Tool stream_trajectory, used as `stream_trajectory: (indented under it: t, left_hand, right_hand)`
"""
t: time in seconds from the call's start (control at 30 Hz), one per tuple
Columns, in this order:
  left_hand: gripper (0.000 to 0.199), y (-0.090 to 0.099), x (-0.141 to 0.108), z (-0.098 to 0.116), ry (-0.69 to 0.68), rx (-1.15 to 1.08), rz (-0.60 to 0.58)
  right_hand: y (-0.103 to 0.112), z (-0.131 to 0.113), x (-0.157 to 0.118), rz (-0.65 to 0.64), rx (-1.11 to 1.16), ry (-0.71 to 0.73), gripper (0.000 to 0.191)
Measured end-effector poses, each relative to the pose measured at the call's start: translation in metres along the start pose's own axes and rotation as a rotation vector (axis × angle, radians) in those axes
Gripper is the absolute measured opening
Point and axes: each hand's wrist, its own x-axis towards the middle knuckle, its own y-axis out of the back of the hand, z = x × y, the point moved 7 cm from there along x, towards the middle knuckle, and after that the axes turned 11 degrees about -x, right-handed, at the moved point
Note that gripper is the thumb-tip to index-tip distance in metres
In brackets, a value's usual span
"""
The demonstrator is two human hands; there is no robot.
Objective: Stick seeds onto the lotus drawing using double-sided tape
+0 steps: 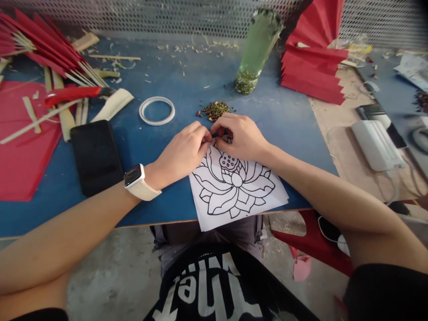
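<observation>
Sheets of white paper with a black-line lotus drawing (236, 191) lie at the table's front edge, their lower part sticking out past it. My left hand (185, 149) rests at the upper left of the paper, thumb and fingers pinched together. Touching or nearly touching it, my right hand (239, 136) is curled over the paper's top, fingertips closed. What lies between the fingertips is too small and hidden to make out. Just beyond my hands is a small pile of mixed seeds (217, 109). A roll of white tape (157, 111) lies flat to the left.
A black phone (96, 156), a red-handled knife (73, 94), bamboo pieces and red paper (23, 156) are on the left. A tall bottle of green liquid (256, 49) stands at the back, near a red folded fan (316, 58). A white power bank (377, 145) lies right.
</observation>
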Motion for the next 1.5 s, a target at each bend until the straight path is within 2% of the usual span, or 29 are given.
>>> stream_trajectory:
  t: [0.4, 0.73, 0.93, 1.07, 1.2, 1.5]
  left_hand:
    - [0.020, 0.002, 0.000, 0.002, 0.026, -0.016, 0.024]
    - [0.022, -0.005, 0.001, 0.003, 0.028, 0.003, 0.049]
    - [0.019, 0.013, -0.005, 0.002, -0.019, -0.069, 0.095]
    - [0.024, 0.023, -0.008, -0.004, 0.023, -0.151, 0.122]
    - [0.032, 0.025, -0.009, -0.003, 0.041, -0.193, 0.108]
    - [0.036, 0.023, -0.009, -0.001, 0.040, -0.154, 0.100]
  right_hand:
    - [-0.002, 0.000, 0.001, -0.006, -0.013, 0.012, 0.032]
    - [-0.002, 0.001, 0.001, -0.002, -0.021, 0.000, 0.032]
    - [0.001, 0.001, -0.002, -0.023, 0.017, 0.060, 0.028]
    - [0.002, -0.007, -0.007, -0.040, 0.014, 0.149, 0.033]
    - [0.002, -0.012, -0.009, -0.060, 0.036, 0.165, 0.035]
    - [0.002, -0.011, -0.005, -0.056, 0.102, 0.100, 0.022]
